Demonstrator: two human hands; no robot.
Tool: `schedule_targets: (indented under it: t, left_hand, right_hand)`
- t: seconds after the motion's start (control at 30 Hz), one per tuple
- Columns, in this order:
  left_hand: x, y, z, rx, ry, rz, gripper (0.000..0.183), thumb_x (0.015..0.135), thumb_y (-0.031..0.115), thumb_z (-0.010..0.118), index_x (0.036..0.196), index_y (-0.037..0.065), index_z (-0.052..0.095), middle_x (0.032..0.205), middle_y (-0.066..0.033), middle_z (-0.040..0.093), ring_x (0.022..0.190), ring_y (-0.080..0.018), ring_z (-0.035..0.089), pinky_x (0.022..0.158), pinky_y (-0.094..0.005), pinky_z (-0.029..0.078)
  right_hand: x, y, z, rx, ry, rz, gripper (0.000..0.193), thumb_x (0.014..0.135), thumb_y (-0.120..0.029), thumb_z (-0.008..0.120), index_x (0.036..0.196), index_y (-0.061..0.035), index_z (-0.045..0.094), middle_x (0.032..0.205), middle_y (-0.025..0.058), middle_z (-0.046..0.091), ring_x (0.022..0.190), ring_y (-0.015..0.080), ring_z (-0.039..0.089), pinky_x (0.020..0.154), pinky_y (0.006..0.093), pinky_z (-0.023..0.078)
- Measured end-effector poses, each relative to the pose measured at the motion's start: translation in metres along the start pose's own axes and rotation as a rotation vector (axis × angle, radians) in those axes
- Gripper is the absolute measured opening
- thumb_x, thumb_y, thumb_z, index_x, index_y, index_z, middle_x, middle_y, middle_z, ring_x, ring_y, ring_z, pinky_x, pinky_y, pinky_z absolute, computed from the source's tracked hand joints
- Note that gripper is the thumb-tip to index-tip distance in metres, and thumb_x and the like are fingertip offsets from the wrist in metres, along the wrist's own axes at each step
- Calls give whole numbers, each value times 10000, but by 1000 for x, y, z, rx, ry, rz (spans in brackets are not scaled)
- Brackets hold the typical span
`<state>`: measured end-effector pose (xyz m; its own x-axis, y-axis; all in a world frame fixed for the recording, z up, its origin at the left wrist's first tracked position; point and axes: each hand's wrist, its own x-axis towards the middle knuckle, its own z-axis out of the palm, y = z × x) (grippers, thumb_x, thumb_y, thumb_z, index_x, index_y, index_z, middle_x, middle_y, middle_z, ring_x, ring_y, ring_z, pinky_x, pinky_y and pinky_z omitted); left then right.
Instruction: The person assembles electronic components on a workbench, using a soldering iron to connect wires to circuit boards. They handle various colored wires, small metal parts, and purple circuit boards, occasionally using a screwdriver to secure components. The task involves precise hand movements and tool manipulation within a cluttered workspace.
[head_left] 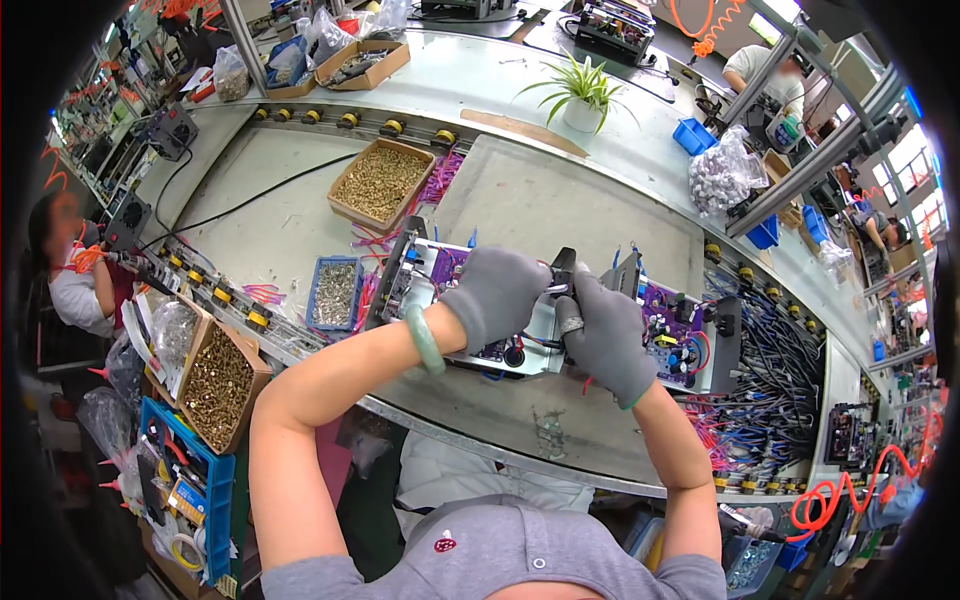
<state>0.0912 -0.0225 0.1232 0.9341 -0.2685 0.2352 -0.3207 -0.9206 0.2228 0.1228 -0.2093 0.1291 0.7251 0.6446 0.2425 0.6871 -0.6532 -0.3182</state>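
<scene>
Two open metal casing sections with purple circuit boards lie side by side on the bench, the left casing [416, 292] and the right casing [684, 318]; whether they are joined is hidden behind my hands. Between them stands a small black part [564, 268]. My left hand [494, 300], in a grey glove, reaches over the left casing with its fingers curled at the black part's left side; what they hold is hidden. My right hand [608, 335], also gloved in grey, is closed at the black part's right side, thumb and fingers pressed against it.
A box of brass-coloured fittings [380, 182] and a blue tray of small metal parts [334, 292] stand left of the casings. Black cables [765, 375] pile up at the right. Another box of fittings [218, 385] sits near my left elbow. A potted plant [580, 112] stands beyond.
</scene>
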Motion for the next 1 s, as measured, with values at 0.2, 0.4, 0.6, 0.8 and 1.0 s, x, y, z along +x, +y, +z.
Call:
schedule_targets:
  t: [0.2,0.4,0.6,0.8,1.0]
  left_hand:
    - [0,12,-14,140,-123,2,84,843,157,613,835,91,664,743,-135,681,710,-329,695,642,-447,539]
    - [0,35,-39,51,-105,-108,227,940,276,554,892,95,682,768,-134,690,705,-331,692,642,-445,546]
    - [-9,27,-52,-606,39,-160,214,900,212,672,999,23,679,842,-135,706,711,-194,682,673,-340,556]
    - [-9,23,-36,-894,121,-283,156,897,130,695,982,-1,683,839,-64,703,742,-89,650,663,-258,542]
    - [-14,13,-34,-243,93,-103,120,847,151,669,865,34,686,835,-141,698,739,-274,698,654,-383,554]
  right_hand:
    - [-1,-4,-18,23,-95,-6,478,939,-311,574,1270,32,545,744,188,664,665,360,677,616,482,510]
    - [-1,-6,-50,200,236,-309,176,839,-203,717,976,-95,698,868,114,695,816,319,672,706,413,511]
    - [5,-6,-46,419,199,-105,149,899,-199,694,955,-61,699,820,142,698,711,310,687,651,393,529]
    - [-3,-10,-25,449,291,-147,404,908,-99,625,1306,-55,564,1019,185,687,877,309,700,734,384,550]
    - [-5,9,-19,-35,236,-180,398,873,-169,637,1250,-54,586,1034,141,674,937,305,653,987,451,432]
